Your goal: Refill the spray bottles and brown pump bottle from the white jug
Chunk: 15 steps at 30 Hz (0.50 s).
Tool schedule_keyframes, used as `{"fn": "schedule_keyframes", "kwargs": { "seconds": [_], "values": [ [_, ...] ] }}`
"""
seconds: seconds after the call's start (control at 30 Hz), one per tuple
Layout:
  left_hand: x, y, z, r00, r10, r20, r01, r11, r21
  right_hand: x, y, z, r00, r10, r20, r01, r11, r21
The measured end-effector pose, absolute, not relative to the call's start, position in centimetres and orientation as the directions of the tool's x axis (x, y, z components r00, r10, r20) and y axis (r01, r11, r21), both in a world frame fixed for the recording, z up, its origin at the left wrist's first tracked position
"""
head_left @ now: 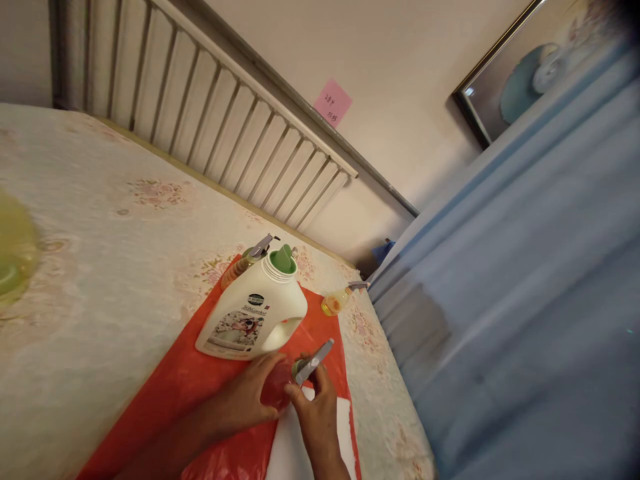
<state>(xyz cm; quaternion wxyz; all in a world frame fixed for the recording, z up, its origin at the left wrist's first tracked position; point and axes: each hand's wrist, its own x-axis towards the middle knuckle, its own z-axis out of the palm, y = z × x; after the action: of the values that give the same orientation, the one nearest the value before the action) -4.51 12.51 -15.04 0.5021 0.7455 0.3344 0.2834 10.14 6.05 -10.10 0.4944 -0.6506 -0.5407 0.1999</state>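
Head: reddish bottle (276, 387), yellow-liquid bottle (332, 305)

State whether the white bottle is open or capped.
Open: the white bottle has no cap; its green spout and threaded neck show.

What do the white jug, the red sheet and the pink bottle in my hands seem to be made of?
White jug: probably opaque plastic with a satin finish, going by its soft sheen and ridged neck. Red sheet: likely thin plastic film, since it's glossy and creased. Pink bottle: smooth and seemingly translucent, so plastic or glass; the look doesn't settle which.
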Motion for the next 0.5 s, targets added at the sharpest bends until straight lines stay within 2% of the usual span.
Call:
{"fn": "schedule_keyframes", "kwargs": {
  "seconds": [0.13,0.27,0.5],
  "values": [
    [-4.4,12.6,-15.4,0.622,0.778,0.089,0.2,-0.268,0.942,9.9,5.4,-10.6,0.357,0.892,0.279,0.537,0.049,-0.842],
    [-4.5,12.5,-15.4,0.628,0.777,0.031,0.226,-0.22,0.949,9.4,4.9,-11.1,0.37,0.889,0.269,0.566,0.014,-0.824],
    [-4.7,12.5,-14.7,0.635,0.772,-0.01,0.278,-0.217,0.936,8.3,5.4,-11.9,0.422,0.901,0.101,0.435,-0.104,-0.895]
  ]
}}
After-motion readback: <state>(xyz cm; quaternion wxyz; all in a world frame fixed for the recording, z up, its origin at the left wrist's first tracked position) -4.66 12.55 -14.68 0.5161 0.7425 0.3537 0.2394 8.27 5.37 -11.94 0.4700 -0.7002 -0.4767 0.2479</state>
